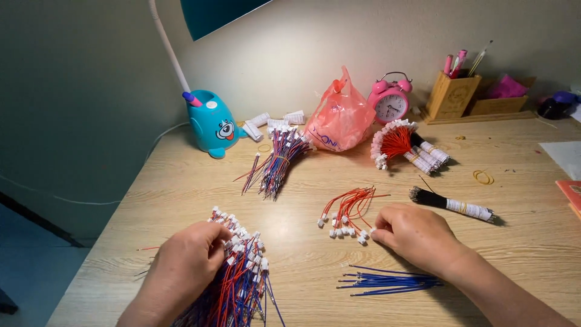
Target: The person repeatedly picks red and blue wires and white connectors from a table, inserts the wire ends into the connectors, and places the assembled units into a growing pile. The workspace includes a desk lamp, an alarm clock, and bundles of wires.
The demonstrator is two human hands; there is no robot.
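1. The left hand (181,266) grips a thick bundle of red-and-blue wires (236,278) with white connectors at the near left of the table (302,181).
2. The right hand (417,233), fingers pinched narrow, touches the white plugs of a small bunch of red wires (346,212); loose blue wires (387,281) lie just nearer.
3. Taking one plug at a time should keep the strands untangled.
4. Far right, a wooden pen holder (451,95) carries pens; a pink plastic bag (339,118) hides its contents.

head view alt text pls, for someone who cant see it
A person's left hand grips a thick bundle of red and blue wires with white connectors on a wooden desk, while the right hand touches a small bunch of red wires. Loose blue wires lie beside it.
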